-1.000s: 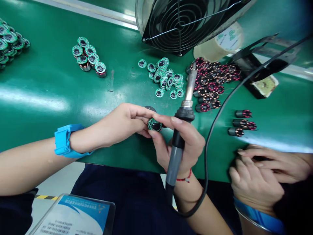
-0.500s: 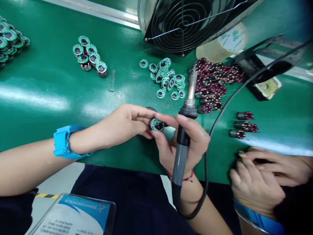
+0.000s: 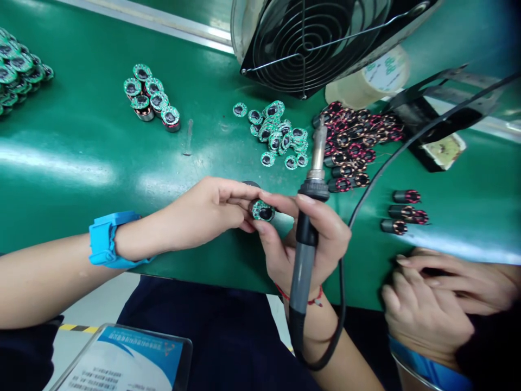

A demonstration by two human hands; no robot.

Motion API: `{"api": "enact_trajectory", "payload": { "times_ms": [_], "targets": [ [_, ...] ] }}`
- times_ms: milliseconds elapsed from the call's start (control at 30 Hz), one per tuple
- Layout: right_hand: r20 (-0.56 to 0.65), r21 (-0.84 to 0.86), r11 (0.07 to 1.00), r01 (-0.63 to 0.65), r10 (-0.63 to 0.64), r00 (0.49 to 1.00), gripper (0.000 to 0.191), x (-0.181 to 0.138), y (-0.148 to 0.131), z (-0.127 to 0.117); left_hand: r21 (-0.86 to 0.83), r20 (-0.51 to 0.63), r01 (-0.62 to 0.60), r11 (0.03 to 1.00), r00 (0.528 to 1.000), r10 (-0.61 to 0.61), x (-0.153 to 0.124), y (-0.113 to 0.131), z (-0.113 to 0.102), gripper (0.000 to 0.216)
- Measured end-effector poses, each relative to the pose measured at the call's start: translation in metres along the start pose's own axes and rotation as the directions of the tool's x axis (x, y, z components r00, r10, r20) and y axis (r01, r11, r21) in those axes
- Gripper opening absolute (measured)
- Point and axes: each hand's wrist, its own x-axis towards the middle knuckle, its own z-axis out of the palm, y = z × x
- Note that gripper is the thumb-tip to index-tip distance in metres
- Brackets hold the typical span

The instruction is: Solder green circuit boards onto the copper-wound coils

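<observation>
My left hand (image 3: 211,212) is closed on a small motor coil whose body is mostly hidden by the fingers. On its top sits a round green circuit board (image 3: 262,210) with a dark centre, facing up. My right hand (image 3: 305,233) grips a soldering iron (image 3: 306,244) between thumb and fingers, its metal tip pointing away toward the back of the table. The right thumb and forefinger tips also touch the board's edge. Part of a dark round object (image 3: 251,184) shows just behind the left fingertips. Loose round boards (image 3: 274,133) lie in a pile beyond my hands.
Many wound coils (image 3: 354,141) are heaped at back right, with several more (image 3: 407,209) nearer. Coils with boards (image 3: 152,98) stand at left; another stack (image 3: 18,70) is farther left. A fan (image 3: 309,46), tape roll (image 3: 378,73) and iron stand (image 3: 431,125) line the back. A co-worker's hands (image 3: 439,298) rest at right.
Both hands keep nearly the same hold. The board on the coil looks slightly turned, and the whole view has shifted a little.
</observation>
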Motion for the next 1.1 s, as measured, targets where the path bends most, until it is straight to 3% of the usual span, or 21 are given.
{"api": "enact_trajectory", "payload": {
  "times_ms": [300, 400, 500, 567, 667, 733, 867, 900, 967, 1100],
  "targets": [
    [0.062, -0.07, 0.988, 0.136, -0.131, 0.989, 0.072, 0.011, -0.002, 0.001, 0.104, -0.013, -0.011, 0.994, 1.0, 0.012, 0.001, -0.002, 0.001, 0.027],
    [0.04, -0.057, 0.992, 0.108, -0.106, 0.994, 0.079, 0.007, 0.0, 0.0, 0.202, -0.125, -0.06, 0.978, 0.988, 0.087, 0.004, 0.003, -0.011, 0.028],
    [-0.017, -0.031, 0.999, 0.018, -0.018, 1.0, 0.081, 0.003, 0.003, -0.002, 0.564, -0.306, -0.062, 0.824, 0.91, 0.278, 0.005, 0.014, -0.038, 0.022],
    [-0.034, -0.008, 0.999, -0.041, 0.04, 0.999, 0.079, 0.002, 0.005, -0.004, 0.801, -0.341, 0.062, 0.596, 0.865, 0.367, 0.004, 0.022, -0.055, 0.017],
    [-0.026, 0.009, 0.999, -0.034, 0.034, 0.999, 0.077, 0.002, 0.006, -0.004, 0.922, -0.339, 0.204, 0.33, 0.837, 0.429, 0.0, 0.03, -0.067, 0.024],
    [-0.015, 0.006, 1.0, -0.011, 0.011, 1.0, 0.075, 0.004, 0.006, -0.004, 0.922, -0.374, 0.268, 0.28, 0.803, 0.464, -0.003, 0.034, -0.069, 0.031],
    [-0.001, -0.015, 1.0, 0.003, -0.003, 1.0, 0.072, 0.005, 0.005, -0.005, 0.897, -0.44, 0.279, 0.343, 0.644, 0.626, -0.012, 0.043, -0.083, 0.04],
    [0.0, -0.018, 1.0, 0.0, 0.0, 1.0, 0.07, 0.005, 0.005, -0.005, 0.906, -0.421, 0.257, 0.336, 0.624, 0.659, -0.013, 0.045, -0.091, 0.05],
    [0.004, -0.022, 1.0, -0.003, 0.003, 1.0, 0.067, 0.004, 0.004, -0.006, 0.929, -0.369, 0.234, 0.288, 0.65, 0.664, -0.012, 0.046, -0.108, 0.083],
    [0.021, -0.046, 0.998, -0.043, 0.044, 0.999, 0.062, 0.001, 0.002, -0.007, 0.947, -0.32, 0.262, 0.186, 0.804, 0.501, 0.002, 0.036, -0.13, 0.11]
  ]
}}
